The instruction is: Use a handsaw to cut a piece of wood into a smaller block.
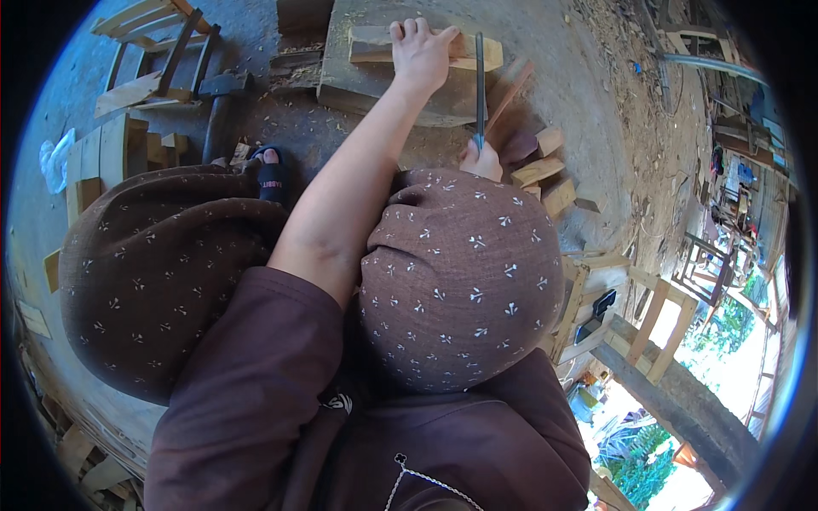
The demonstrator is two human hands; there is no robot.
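My left hand [421, 51] lies flat on a pale block of wood [368, 46] that rests on a thick grey chopping slab [375, 94]. Its fingers are spread over the block's top edge. My right hand [484, 162] shows just above my right knee and grips the handle of a long dark blade [480, 85], which stands upright against the right end of the block. Most of that hand is hidden behind my knee. Both knees, in brown patterned cloth, fill the middle of the view.
Cut wooden blocks [545, 170] lie stacked to the right of the slab. A hammer-like tool [221, 102] and wooden frames [153, 51] sit at the left. My sandalled foot [271, 175] rests on the chip-strewn ground. Wooden stools [656, 315] stand at the right.
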